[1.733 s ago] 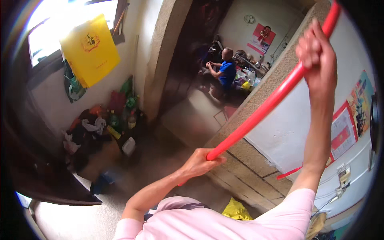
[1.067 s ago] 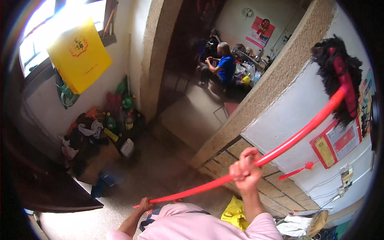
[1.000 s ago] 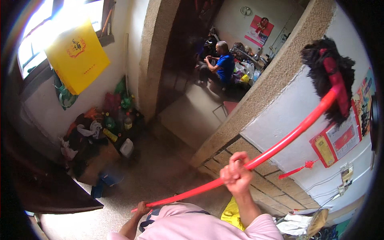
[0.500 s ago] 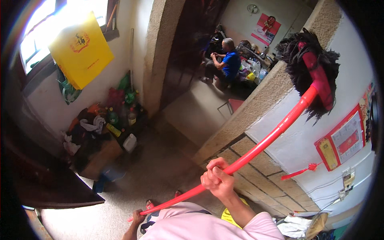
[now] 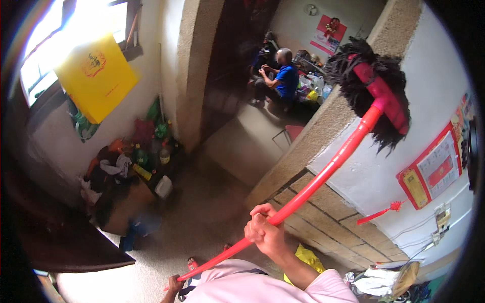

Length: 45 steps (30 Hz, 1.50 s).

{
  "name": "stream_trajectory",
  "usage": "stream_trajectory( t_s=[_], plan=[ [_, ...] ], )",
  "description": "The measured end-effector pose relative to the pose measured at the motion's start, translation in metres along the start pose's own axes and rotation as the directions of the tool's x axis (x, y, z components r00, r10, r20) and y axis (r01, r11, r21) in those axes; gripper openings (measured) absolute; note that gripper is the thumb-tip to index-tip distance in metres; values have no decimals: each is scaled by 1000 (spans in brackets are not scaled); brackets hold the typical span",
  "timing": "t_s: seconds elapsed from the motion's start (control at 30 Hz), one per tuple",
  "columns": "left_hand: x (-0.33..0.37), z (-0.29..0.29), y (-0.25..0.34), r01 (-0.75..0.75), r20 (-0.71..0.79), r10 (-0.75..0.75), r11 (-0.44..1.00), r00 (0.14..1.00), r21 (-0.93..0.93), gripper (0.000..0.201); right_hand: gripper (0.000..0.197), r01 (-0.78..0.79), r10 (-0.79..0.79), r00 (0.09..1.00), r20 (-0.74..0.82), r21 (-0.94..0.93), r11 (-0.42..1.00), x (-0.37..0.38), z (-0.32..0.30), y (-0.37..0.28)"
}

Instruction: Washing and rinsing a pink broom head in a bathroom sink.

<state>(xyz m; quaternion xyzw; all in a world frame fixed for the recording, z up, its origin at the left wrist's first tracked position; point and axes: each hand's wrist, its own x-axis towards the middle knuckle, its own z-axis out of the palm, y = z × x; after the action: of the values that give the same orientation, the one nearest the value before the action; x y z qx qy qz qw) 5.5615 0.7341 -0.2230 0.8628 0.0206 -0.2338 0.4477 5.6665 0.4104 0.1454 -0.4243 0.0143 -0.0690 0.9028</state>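
Observation:
A long-handled duster (image 5: 323, 178) crosses the view from lower left to upper right, its red pole held in both of my hands. Black feathery bristles surround its dark-red head (image 5: 379, 91), which is raised in front of the stone doorpost (image 5: 348, 108) and white wall; whether it touches them I cannot tell. My right hand (image 5: 265, 231) is wrapped round the middle of the pole. Low in the view, near the pole's bottom end, my left hand (image 5: 175, 284) grips it too.
Past the doorway a person in a blue shirt (image 5: 287, 81) crouches beside piled bags. A yellow bag (image 5: 98, 76) hangs by the window. Bottles and a white jug (image 5: 163, 187) stand at left, near a dark door edge (image 5: 76, 247). A red-framed calendar (image 5: 434, 169) hangs at right.
The duster's head has shifted left, toward the doorpost, and the pole has swung with it. My right hand has moved slightly left and down. Both hands keep their grip.

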Motion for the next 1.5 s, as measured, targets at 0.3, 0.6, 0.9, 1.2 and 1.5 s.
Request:
stream_trajectory(
  t_s=[0.3, 0.6, 0.9, 1.2, 1.5],
  plan=[
    [3, 6, -22, 56, 8, -55, 982, 998, -178, 18, 16, 7, -8, 991, -134, -13, 1000, 1, -2, -2],
    [3, -11, 7, 78, 81, -83, 995, 993, 69, 20, 20, 43, -50, 974, -219, -36, 998, -2, -2, 7],
    [-1, -1, -25, 96, 34, -97, 995, 995, 40, 20, 18, 35, -53, 959, -277, -67, 997, -8, -3, 10],
    [-1, -1, -4, 141, -58, -130, 957, 990, 255, 16, 11, 35, -73, 961, -266, -146, 989, -11, 1, 9],
    [8, 23, -43, 10, -40, 2, 961, 999, 276, 25, 9, 105, -136, 961, -240, -137, 985, -9, 2, -3]
  ],
)
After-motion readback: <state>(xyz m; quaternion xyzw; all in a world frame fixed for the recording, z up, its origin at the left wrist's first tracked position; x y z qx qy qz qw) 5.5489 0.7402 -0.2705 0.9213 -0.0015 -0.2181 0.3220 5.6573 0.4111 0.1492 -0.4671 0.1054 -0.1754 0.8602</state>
